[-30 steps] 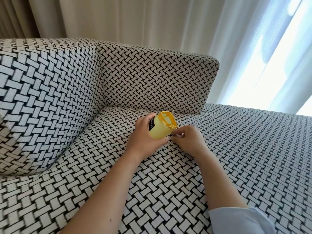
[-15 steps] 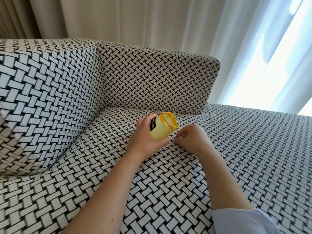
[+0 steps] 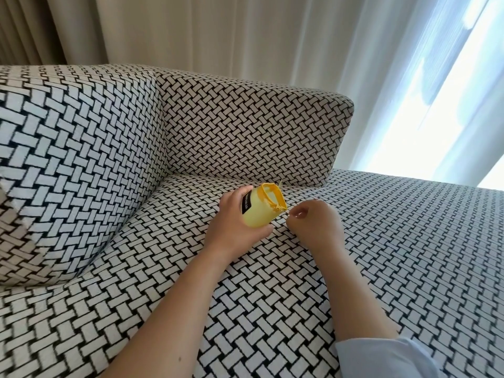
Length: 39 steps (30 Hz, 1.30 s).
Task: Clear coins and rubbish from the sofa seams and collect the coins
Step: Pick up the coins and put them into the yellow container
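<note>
Left hand (image 3: 234,227) grips open soft yellow zip pouch (image 3: 259,214); right hand (image 3: 316,225) curled beside it, contents unclear; probably coin-stowing, zip next.

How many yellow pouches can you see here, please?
1: the yellow pouch, gripped in the left hand over the sofa seat, its open mouth beside the right hand. Others could be hidden.

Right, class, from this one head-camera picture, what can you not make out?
All in the head view:
1. Inside the pouch: its own wall hides the contents, so no coins can be seen.
2. The right hand: curled fingers hide whether it pinches anything.
3. The label: the print is too small, and the left hand covers part of it.
4. The sofa seam: the dark crease hides whatever lies in it.
</note>
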Tool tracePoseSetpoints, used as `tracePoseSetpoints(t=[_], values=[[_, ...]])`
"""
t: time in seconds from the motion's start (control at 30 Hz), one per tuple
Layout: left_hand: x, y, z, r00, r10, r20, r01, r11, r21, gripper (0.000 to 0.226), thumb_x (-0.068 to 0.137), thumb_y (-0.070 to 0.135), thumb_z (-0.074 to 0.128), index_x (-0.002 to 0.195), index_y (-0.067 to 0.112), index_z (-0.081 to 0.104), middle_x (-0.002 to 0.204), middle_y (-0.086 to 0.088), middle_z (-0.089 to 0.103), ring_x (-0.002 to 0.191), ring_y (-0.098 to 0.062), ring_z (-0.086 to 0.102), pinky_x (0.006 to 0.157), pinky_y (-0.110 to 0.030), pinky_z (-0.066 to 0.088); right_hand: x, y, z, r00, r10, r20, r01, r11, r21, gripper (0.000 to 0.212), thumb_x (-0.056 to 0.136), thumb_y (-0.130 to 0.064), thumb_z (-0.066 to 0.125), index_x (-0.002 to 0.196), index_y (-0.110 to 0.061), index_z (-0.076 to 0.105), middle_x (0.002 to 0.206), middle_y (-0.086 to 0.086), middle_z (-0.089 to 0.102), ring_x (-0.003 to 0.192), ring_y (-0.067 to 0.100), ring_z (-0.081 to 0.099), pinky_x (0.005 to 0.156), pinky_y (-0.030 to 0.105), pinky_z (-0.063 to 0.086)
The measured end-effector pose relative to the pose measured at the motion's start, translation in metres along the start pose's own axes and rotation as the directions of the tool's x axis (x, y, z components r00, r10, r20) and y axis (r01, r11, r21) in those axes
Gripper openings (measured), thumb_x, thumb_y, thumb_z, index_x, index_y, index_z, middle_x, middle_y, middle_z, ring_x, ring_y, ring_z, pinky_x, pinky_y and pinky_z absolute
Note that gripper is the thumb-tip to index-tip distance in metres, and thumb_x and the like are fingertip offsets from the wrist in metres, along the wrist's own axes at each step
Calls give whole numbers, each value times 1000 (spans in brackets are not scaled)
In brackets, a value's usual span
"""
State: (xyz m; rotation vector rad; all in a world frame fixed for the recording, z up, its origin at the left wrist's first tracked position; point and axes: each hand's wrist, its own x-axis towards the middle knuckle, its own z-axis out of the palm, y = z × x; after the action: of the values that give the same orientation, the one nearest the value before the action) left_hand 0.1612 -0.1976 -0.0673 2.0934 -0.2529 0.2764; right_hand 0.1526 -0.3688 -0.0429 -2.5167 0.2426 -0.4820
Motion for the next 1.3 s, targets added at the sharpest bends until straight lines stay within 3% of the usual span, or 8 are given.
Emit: tracePoseSetpoints(t=[0.23,0.43,0.57,0.67,0.77,0.9,1.07,1.3], values=[[0,1,0,1000,-15,19,14,1000,20,87,64,45,77,136,42,29,123,22,28,91,1,47,62,-16,37,-3,-20,-11,944,33,-328,139,863,486,2,79,-29,73,81,-30,72,72,-15,70,67,2,65,63,27,57],[0,3,1,999,-50,17,51,998,-34,85,61,43,74,133,46,30,122,24,28,89,11,44,64,-17,38,-9,-32,-7,974,-161,-161,225,794,565,14,87,-33,70,77,-25,75,69,-5,69,58,9,54,61,27,49],[1,3,3,998,-57,16,58,992,-115,84,65,42,78,135,41,32,122,18,32,92,10,43,69,-20,43,3,-12,-15,952,45,-304,191,688,700,21,94,-31,59,81,-24,73,72,6,68,54,4,46,55,11,43],[0,5,6,998,-60,22,63,976,-207,82,69,41,80,136,39,33,121,16,33,94,10,41,68,-16,40,11,16,-17,928,182,-324,62,784,618,19,98,-23,52,104,-25,69,80,-6,68,59,-8,52,58,8,44],[-2,7,9,999,-39,27,44,984,-172,85,69,45,79,138,40,31,120,17,31,94,6,42,74,-21,43,16,35,-6,970,167,-175,-81,906,415,38,96,-13,48,131,-25,56,122,-6,62,110,5,56,92,29,50],[-4,9,9,999,-30,25,34,989,-143,83,70,44,80,137,41,32,121,17,32,96,2,44,84,-29,49,19,37,6,995,86,43,-85,996,-11,54,98,-33,47,150,-35,33,156,-8,34,147,19,20,119,47,16],[-6,11,10,1000,-8,27,11,993,-115,83,69,42,79,138,39,33,124,18,32,102,-2,47,86,-28,49,25,36,15,967,88,237,-17,959,-284,52,101,-45,27,152,-41,20,163,-13,12,150,9,4,119,42,-1],[-6,9,9,1000,-8,30,12,991,-135,83,69,41,81,137,41,33,124,19,31,103,-1,45,83,-25,45,24,27,10,990,-59,132,69,995,-71,28,97,-19,51,112,-31,72,122,-11,57,122,17,43,94,27,30]])
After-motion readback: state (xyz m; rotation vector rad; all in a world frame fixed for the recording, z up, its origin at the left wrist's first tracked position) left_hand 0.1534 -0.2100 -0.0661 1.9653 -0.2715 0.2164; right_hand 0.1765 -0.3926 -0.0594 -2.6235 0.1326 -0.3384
